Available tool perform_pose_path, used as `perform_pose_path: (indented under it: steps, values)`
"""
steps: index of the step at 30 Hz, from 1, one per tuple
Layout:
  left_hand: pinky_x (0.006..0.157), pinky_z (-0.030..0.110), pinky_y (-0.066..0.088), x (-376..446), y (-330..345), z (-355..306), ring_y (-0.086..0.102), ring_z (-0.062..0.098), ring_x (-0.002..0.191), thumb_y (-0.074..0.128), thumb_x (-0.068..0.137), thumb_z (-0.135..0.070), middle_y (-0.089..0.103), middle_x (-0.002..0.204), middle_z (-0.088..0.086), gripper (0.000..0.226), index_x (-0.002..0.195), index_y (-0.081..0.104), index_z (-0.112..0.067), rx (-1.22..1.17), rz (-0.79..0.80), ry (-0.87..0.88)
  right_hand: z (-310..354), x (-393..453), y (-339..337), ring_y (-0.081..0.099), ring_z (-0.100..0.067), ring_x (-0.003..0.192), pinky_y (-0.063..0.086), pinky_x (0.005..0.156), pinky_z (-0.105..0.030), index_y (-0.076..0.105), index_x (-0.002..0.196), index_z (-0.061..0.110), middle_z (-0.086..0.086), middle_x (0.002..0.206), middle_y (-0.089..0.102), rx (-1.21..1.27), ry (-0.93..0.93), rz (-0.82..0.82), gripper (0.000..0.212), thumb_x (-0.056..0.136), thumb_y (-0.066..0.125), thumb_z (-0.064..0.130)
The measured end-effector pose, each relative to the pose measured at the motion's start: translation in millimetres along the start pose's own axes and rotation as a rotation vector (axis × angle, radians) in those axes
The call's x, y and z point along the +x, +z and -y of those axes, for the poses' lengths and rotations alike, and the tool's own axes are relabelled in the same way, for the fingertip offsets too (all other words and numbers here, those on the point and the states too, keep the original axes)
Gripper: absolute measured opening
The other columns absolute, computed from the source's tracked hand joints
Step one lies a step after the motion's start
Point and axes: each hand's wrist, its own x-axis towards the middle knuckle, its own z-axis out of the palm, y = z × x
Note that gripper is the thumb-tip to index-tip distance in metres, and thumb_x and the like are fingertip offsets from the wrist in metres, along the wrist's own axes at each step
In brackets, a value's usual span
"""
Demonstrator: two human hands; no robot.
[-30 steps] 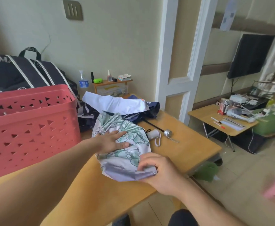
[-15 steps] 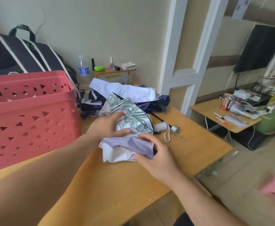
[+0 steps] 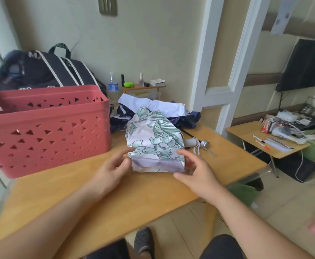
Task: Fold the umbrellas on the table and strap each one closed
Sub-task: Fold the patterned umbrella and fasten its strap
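A white umbrella with a green flower print (image 3: 153, 143) lies on the wooden table (image 3: 115, 199), its canopy flattened into a rough rectangle with a lilac band at the near end. My left hand (image 3: 113, 165) touches its near left corner with relaxed fingers. My right hand (image 3: 194, 167) sits at its near right corner, fingers loosely bent beside the fabric, gripping nothing. Its pale handle with a wrist loop (image 3: 192, 143) pokes out on the right. Behind it a navy and white umbrella (image 3: 158, 109) lies crumpled.
A red perforated basket (image 3: 46, 128) stands on the table's left. A black striped bag (image 3: 46, 71) sits behind it. A small shelf with bottles (image 3: 140, 85) is against the wall. A low side table with clutter (image 3: 276, 139) stands to the right.
Both hands have let go of the floral canopy, which they were folding and gripping, and moved out to its near corners. The canopy now lies flatter and squarer.
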Motion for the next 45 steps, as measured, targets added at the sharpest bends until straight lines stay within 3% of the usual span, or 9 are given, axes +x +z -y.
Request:
perform_pose_path:
  steps: [2, 5, 12, 17, 24, 30, 37, 40, 45]
  values:
    - [0.087, 0.016, 0.051, -7, 6, 6, 0.067, 0.004, 0.095, 0.08, 0.085, -0.048, 0.074, 0.109, -0.002, 0.06, 0.139, 0.056, -0.051, 0.035, 0.033, 0.071, -1, -6, 6, 0.056, 0.005, 0.12, 0.042, 0.106, -0.017, 0.057, 0.14, 0.048, 0.018, 0.128, 0.057, -0.016, -0.025, 0.013, 0.079, 0.076, 0.087, 0.013]
    - [0.089, 0.015, 0.05, -8, 19, 6, 0.064, -0.002, 0.099, 0.093, 0.076, -0.019, 0.068, 0.113, -0.019, 0.077, 0.135, 0.056, -0.051, 0.325, -0.168, 0.191, 1, -3, 17, 0.051, -0.001, 0.116, 0.033, 0.098, -0.003, 0.059, 0.141, 0.042, 0.011, 0.122, 0.051, -0.123, -0.08, -0.132, 0.078, 0.076, 0.089, 0.012]
    - [0.078, 0.031, 0.053, -21, 14, 10, 0.064, 0.002, 0.085, 0.079, 0.082, -0.03, 0.069, 0.087, -0.022, 0.03, 0.109, 0.072, -0.04, 0.592, -0.237, 0.367, -3, -6, 16, 0.052, -0.02, 0.106, 0.034, 0.091, -0.006, 0.074, 0.087, 0.044, 0.017, 0.099, 0.052, -0.281, -0.208, -0.249, 0.05, 0.072, 0.088, -0.001]
    - [0.081, 0.033, 0.052, -24, 18, 7, 0.059, 0.006, 0.089, 0.066, 0.075, -0.037, 0.063, 0.09, -0.02, 0.019, 0.092, 0.074, -0.038, 0.662, -0.12, 0.479, -12, -21, 3, 0.043, -0.012, 0.104, 0.028, 0.093, -0.004, 0.078, 0.081, 0.033, 0.018, 0.101, 0.05, -0.427, -0.274, -0.177, 0.046, 0.075, 0.075, -0.013]
    - [0.082, 0.037, 0.054, -25, 24, 5, 0.061, 0.016, 0.099, 0.074, 0.083, -0.033, 0.065, 0.108, -0.013, 0.004, 0.087, 0.074, -0.032, 0.758, -0.013, 0.667, -23, -41, -21, 0.04, -0.009, 0.114, 0.036, 0.105, -0.024, 0.08, 0.095, 0.03, 0.016, 0.113, 0.053, -0.569, -0.31, 0.101, 0.032, 0.088, 0.068, 0.001]
    - [0.096, 0.035, 0.053, -25, 25, 2, 0.065, 0.011, 0.111, 0.077, 0.084, -0.023, 0.072, 0.106, -0.017, 0.009, 0.087, 0.069, -0.027, 0.729, 0.1, 0.651, 9, -1, -14, 0.047, -0.015, 0.119, 0.032, 0.105, -0.022, 0.077, 0.118, 0.021, 0.008, 0.123, 0.06, -0.507, -0.31, -0.031, 0.042, 0.089, 0.055, -0.001]
    - [0.095, 0.036, 0.05, -25, 26, 3, 0.067, 0.012, 0.089, 0.07, 0.084, -0.036, 0.07, 0.09, -0.015, 0.015, 0.098, 0.069, -0.031, 0.801, 0.158, 0.56, -6, 53, 5, 0.034, -0.022, 0.143, 0.03, 0.118, -0.048, 0.042, 0.155, 0.042, 0.008, 0.154, 0.037, -0.853, 0.086, 0.415, 0.056, 0.104, 0.035, 0.064]
    - [0.096, 0.035, 0.048, -22, 25, 6, 0.065, 0.011, 0.09, 0.067, 0.087, -0.042, 0.069, 0.09, -0.016, 0.018, 0.102, 0.069, -0.032, 0.82, 0.158, 0.565, -19, 57, -1, 0.034, -0.016, 0.142, 0.026, 0.119, -0.051, 0.04, 0.153, 0.051, 0.013, 0.15, 0.037, -0.752, 0.117, 0.389, 0.05, 0.104, 0.033, 0.064]
    - [0.077, 0.02, 0.043, -14, 28, -5, 0.061, 0.002, 0.079, 0.053, 0.095, -0.065, 0.066, 0.088, -0.019, 0.037, 0.118, 0.064, -0.037, 0.81, 0.163, 0.475, -29, 54, -24, 0.061, -0.02, 0.121, 0.049, 0.093, -0.033, 0.068, 0.126, 0.031, 0.011, 0.122, 0.064, -0.022, 0.241, -0.028, 0.028, 0.106, 0.053, 0.017]
